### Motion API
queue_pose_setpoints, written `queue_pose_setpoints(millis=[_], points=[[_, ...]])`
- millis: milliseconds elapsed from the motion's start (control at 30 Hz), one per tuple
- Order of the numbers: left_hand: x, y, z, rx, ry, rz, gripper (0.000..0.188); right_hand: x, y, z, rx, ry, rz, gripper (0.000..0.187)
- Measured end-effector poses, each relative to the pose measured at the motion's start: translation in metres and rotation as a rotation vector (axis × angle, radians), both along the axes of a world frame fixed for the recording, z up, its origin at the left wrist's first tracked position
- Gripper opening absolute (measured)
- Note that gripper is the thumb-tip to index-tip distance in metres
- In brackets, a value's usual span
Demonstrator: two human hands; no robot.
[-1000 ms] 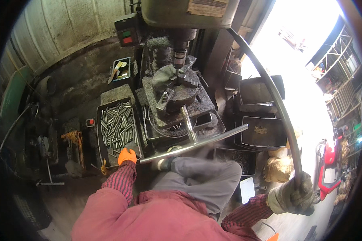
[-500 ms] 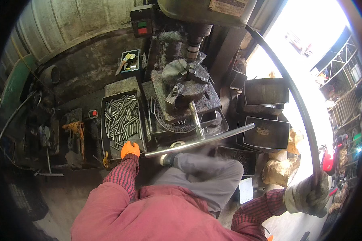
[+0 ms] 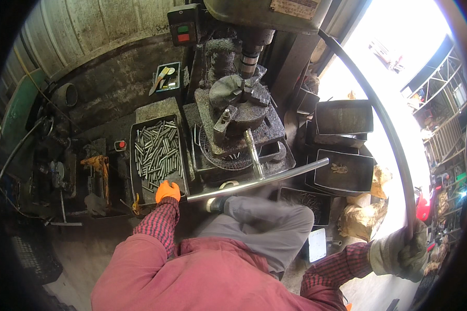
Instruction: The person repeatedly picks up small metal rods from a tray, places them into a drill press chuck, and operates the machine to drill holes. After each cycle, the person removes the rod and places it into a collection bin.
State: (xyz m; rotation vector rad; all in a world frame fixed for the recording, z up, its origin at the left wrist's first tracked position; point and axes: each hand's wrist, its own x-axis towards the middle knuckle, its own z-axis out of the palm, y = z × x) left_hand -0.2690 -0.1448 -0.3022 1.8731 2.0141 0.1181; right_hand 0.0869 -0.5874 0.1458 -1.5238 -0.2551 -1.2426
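Observation:
My left hand (image 3: 168,192), in an orange glove, rests at the near edge of a metal tray (image 3: 133,173) full of short steel pins (image 3: 158,150). Its fingers look curled in; what they hold, if anything, is hidden. Far to the right, my right hand (image 3: 398,254), in a pale, dirty work glove, is closed around the lower end of a long dark lever (image 3: 386,127) that runs up to the drill press (image 3: 275,15). Below the press's chuck (image 3: 249,61) sits a clamping fixture (image 3: 238,106), with a bright steel bar (image 3: 259,183) crossing in front of it.
A switch box (image 3: 183,31) with green and red buttons hangs beside the press. Stacked dark bins (image 3: 343,118) stand right of the fixture, near crumpled brown paper (image 3: 363,217). A small tray with a brush (image 3: 162,78) lies behind the pins. My bent leg (image 3: 270,217) is under the bar.
My right hand and the lever's lower end have shifted very slightly to the right. My left hand stays at the tray's near edge.

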Motion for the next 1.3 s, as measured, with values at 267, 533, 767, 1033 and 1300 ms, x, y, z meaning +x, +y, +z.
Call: queue_pose_setpoints(millis=[267,533,767,1033,1300], points=[[0.000,0.000,0.004,-0.022,-0.001,-0.022,0.057,0.003,0.002,0.006,0.532,-0.204,0.860,0.043],[0.002,0.000,0.010,-0.049,0.002,-0.006,0.057,0.025,-0.024,0.013,0.381,-0.159,0.661,0.047],[0.001,-0.001,0.008,-0.043,-0.003,-0.012,0.058,0.024,-0.026,0.023,-0.189,-0.244,0.648,0.037],[-0.001,0.002,0.004,-0.053,-0.011,-0.039,0.059,0.024,-0.038,0.041,-0.921,-0.217,-0.810,0.038],[-0.014,0.011,-0.013,0.093,-0.400,0.103,0.060,0.042,-0.048,0.052,-1.021,0.147,-1.176,0.038]])
